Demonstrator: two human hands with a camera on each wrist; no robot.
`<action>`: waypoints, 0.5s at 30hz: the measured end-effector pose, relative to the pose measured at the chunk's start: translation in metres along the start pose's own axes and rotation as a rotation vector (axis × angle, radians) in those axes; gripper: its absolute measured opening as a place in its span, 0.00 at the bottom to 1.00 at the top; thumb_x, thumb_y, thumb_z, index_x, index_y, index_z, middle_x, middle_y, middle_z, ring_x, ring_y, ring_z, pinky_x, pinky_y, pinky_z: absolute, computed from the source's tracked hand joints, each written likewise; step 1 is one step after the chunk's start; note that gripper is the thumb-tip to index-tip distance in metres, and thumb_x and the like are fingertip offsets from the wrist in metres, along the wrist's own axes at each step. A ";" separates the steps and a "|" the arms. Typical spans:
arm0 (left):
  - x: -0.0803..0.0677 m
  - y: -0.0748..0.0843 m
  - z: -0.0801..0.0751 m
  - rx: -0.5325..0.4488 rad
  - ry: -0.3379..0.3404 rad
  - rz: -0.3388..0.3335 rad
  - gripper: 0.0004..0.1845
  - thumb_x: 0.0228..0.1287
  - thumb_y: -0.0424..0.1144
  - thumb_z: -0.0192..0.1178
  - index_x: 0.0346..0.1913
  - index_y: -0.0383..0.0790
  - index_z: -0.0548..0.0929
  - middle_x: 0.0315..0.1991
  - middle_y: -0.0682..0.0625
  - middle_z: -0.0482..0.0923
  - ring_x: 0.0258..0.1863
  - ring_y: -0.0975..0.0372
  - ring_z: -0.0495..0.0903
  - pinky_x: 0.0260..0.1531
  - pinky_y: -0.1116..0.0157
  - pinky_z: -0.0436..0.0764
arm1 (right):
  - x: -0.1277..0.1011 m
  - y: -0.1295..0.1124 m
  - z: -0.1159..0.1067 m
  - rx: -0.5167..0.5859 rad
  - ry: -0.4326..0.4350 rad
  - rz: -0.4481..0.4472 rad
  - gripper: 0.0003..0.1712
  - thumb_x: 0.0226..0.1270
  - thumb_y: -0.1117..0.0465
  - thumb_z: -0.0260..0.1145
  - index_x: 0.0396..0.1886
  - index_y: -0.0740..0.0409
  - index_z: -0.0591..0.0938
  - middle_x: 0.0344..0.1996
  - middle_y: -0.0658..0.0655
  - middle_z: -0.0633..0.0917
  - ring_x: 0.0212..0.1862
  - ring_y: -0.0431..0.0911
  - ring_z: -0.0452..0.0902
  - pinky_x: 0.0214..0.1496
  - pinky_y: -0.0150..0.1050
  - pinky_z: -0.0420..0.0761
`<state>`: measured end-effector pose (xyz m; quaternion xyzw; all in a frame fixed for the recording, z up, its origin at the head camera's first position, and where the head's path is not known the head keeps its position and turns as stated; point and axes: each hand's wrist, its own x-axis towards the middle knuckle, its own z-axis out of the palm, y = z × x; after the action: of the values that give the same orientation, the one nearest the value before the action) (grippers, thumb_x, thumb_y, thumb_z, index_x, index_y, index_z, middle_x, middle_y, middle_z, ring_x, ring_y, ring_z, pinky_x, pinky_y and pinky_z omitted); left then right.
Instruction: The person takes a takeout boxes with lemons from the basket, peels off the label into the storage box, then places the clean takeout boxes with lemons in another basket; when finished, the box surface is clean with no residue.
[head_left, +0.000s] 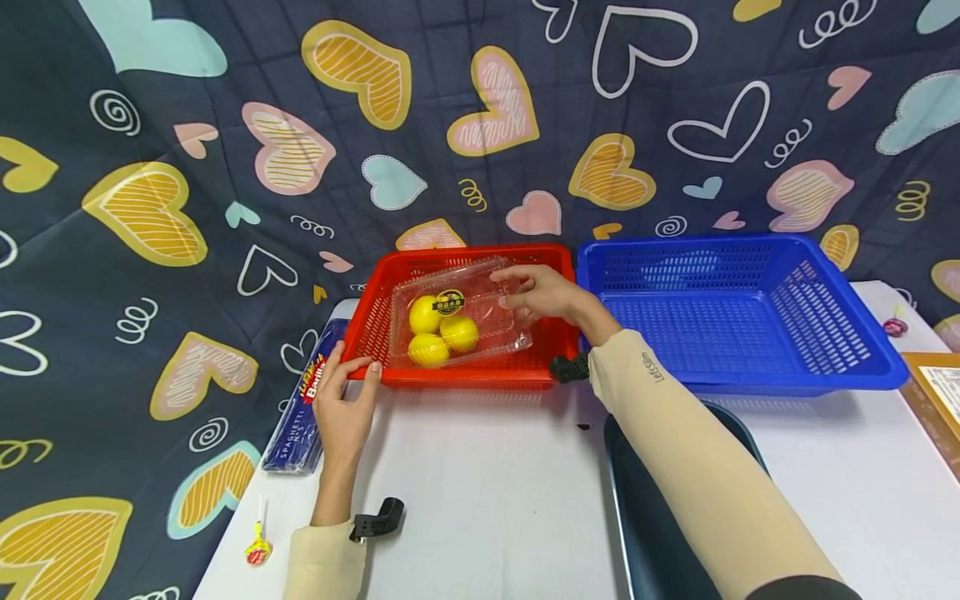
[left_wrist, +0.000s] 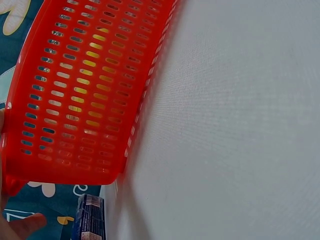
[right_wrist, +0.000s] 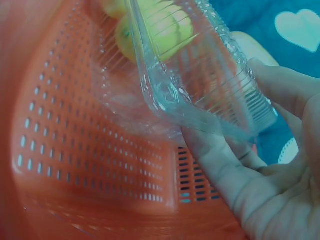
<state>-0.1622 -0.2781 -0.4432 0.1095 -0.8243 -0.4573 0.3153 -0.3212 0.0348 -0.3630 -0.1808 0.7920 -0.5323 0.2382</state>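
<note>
A clear plastic fruit box [head_left: 491, 312] with three round yellow fruits [head_left: 459, 333] and a black and gold label sits tilted in the red basket [head_left: 465, 382]. My right hand [head_left: 547, 293] grips the box by its right end, thumb and fingers on either side of the plastic. In the right wrist view the fingers [right_wrist: 220, 165] hold the clear wall of the box [right_wrist: 165, 100] above the basket floor. At the basket's front left corner, my left hand [head_left: 347, 408] holds the rim. Only part of that hand shows at the edge of the left wrist view.
A blue basket [head_left: 690, 333] stands to the right of the red one. Below it, a dark teal bin [head_left: 652, 517] lies partly under my right arm. A spaghetti pack [head_left: 296, 437] and a yellow lollipop [head_left: 258, 550] are at left. A brown board [head_left: 937, 400] lies far right.
</note>
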 end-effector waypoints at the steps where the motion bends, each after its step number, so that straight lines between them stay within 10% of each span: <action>1: 0.000 0.000 0.000 0.000 -0.001 0.000 0.12 0.65 0.44 0.70 0.45 0.40 0.90 0.73 0.51 0.72 0.75 0.57 0.68 0.69 0.48 0.74 | 0.000 0.000 0.000 -0.003 0.006 -0.003 0.31 0.71 0.61 0.68 0.73 0.51 0.74 0.47 0.62 0.80 0.32 0.50 0.80 0.40 0.39 0.88; 15: 0.000 -0.001 0.000 0.008 -0.001 -0.002 0.12 0.65 0.45 0.70 0.45 0.40 0.90 0.73 0.53 0.72 0.75 0.58 0.67 0.69 0.48 0.74 | -0.006 0.000 -0.006 0.058 0.087 -0.105 0.32 0.69 0.69 0.67 0.72 0.53 0.76 0.26 0.56 0.76 0.21 0.45 0.74 0.29 0.32 0.83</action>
<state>-0.1624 -0.2782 -0.4439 0.1116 -0.8262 -0.4542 0.3141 -0.3198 0.0424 -0.3602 -0.1917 0.7752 -0.5741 0.1807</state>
